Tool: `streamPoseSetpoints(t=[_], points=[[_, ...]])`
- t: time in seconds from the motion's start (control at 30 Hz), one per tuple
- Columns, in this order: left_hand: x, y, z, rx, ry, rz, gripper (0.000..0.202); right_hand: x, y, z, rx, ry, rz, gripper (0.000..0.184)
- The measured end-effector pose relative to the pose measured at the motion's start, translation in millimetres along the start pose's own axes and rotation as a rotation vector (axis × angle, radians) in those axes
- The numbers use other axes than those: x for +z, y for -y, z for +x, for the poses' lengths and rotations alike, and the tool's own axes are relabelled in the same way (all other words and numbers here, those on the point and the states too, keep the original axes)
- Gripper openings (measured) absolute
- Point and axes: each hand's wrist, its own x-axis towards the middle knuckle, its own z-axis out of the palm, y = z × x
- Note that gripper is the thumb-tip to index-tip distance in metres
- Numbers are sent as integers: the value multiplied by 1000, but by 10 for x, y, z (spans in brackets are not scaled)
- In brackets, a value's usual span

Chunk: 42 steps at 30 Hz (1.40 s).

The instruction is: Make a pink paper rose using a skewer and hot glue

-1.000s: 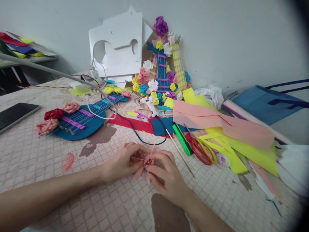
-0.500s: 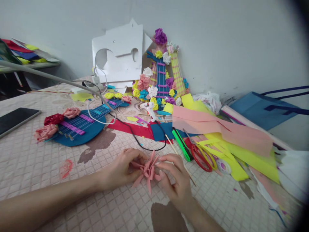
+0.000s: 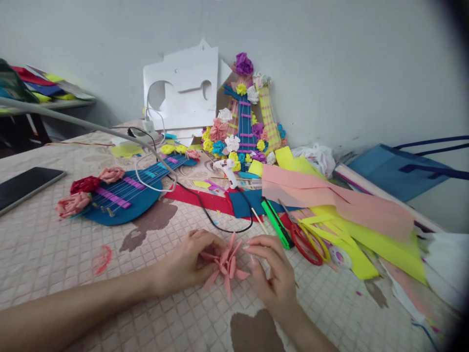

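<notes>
A pink paper flower [image 3: 227, 266] with narrow pointed petals stands just above the table at the front centre. My left hand [image 3: 194, 259] pinches it from the left side, thumb and fingers closed on its petals. Just right of the flower is my right hand [image 3: 274, 269], its fingers curved and parted, with a small gap to the petals. Behind my right hand lie a green utility knife [image 3: 276, 222] and scissors [image 3: 306, 239] with red and yellow handles.
A blue paper guitar [image 3: 139, 200] with roses lies left. A white glue gun [image 3: 227, 171] trails a black cord. Pink paper [image 3: 330, 195] and yellow strips lie right. Flower-covered guitars [image 3: 245, 122] lean on the wall. A phone [image 3: 29, 186] sits at far left.
My right hand has drawn a little to the right, away from the petals. The left hand keeps its hold on the flower. The whole view has shifted slightly.
</notes>
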Motion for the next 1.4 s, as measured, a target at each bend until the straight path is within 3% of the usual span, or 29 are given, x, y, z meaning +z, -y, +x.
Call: streamPoseSetpoints(t=[0.3,0.43,0.63,0.83,1.0,1.23,1.4], points=[[-52,-32,13,4,43,58,18,-458,-246,291,61,-434,-136,13],[-67,-29,28,-14,38,-26,19,-688,-363,366,240,-556,-149,16],[-114,-48,65,-39,-78,74,16,-831,-521,358,422,-443,-115,22],[-211,-70,79,10,-156,206,12,-861,-596,335,371,-388,-198,18],[-246,-43,99,101,-173,244,13,-833,-630,305,342,-211,-300,19],[-274,-100,123,165,-214,313,13,-529,-532,248,276,66,-424,11],[-257,-127,91,143,-186,312,14,-269,-476,180,218,216,-783,9]])
